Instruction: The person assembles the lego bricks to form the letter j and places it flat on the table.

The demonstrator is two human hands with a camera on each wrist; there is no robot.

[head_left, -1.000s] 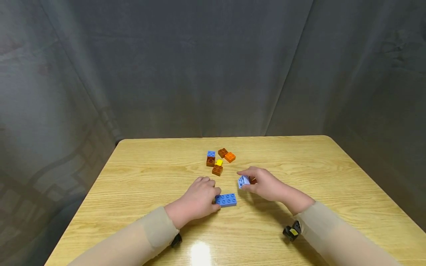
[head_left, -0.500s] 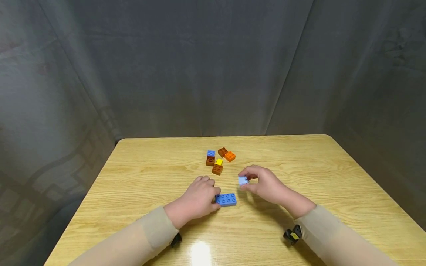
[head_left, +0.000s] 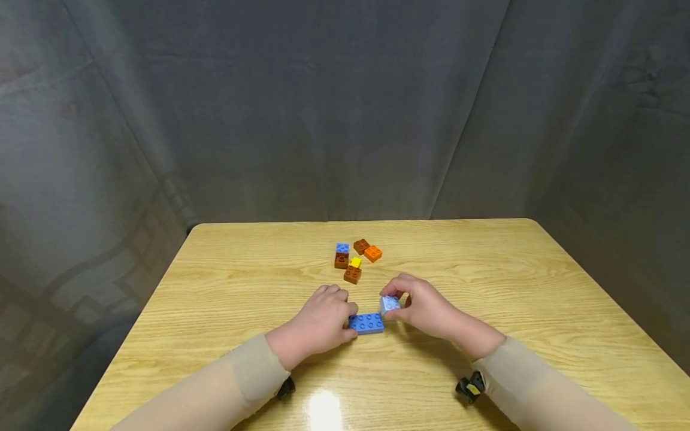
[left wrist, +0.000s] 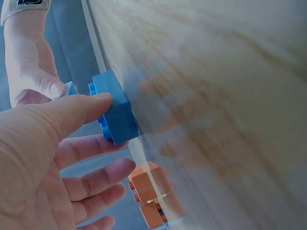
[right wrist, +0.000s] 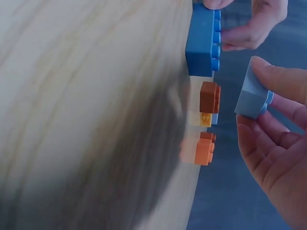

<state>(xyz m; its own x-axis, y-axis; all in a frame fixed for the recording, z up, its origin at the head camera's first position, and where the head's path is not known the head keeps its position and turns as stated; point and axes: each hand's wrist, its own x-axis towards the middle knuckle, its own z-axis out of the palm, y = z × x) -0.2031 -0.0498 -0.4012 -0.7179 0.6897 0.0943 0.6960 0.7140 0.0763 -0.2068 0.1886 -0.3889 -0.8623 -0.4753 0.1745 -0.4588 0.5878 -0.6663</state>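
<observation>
One long blue block (head_left: pixel 368 324) lies on the surface (head_left: pixel 226 281), its left end pinched in the left hand (head_left: pixel 319 322), other fingers loosely extended. The right hand (head_left: pixel 423 306) pinches a pale blue block (head_left: pixel 390 304), held clear of the surface, near the other.

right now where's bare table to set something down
Bare tabletop lies left of the left hand and right of the orange brick, beyond the right hand. Crowded: around the yellow brick, and between both hands at the blue eight-stud brick.
</observation>
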